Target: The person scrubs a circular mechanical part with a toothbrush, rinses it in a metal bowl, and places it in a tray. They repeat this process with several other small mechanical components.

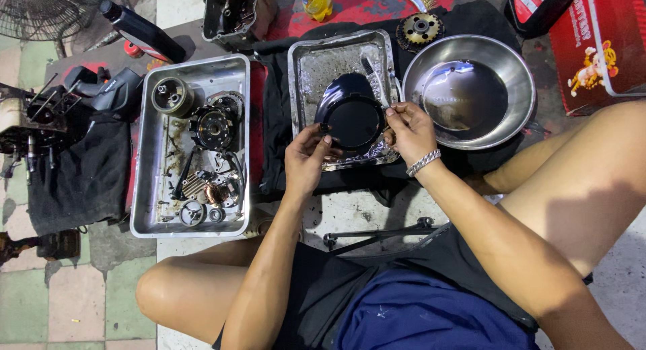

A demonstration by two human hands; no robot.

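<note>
Round dark cover | both hands gripping it | over greasy tray | brush inside

Single view, head-worn camera. It looks almost straight down from above the seated person, whose lap and bare knees fill the lower frame. Forearms enter from the bottom and extend away from the lens, toward the top edge. Range is close: the left hand and right hand sit near frame centre. The floor runs out to every edge. No second view to compare overlap.
</note>
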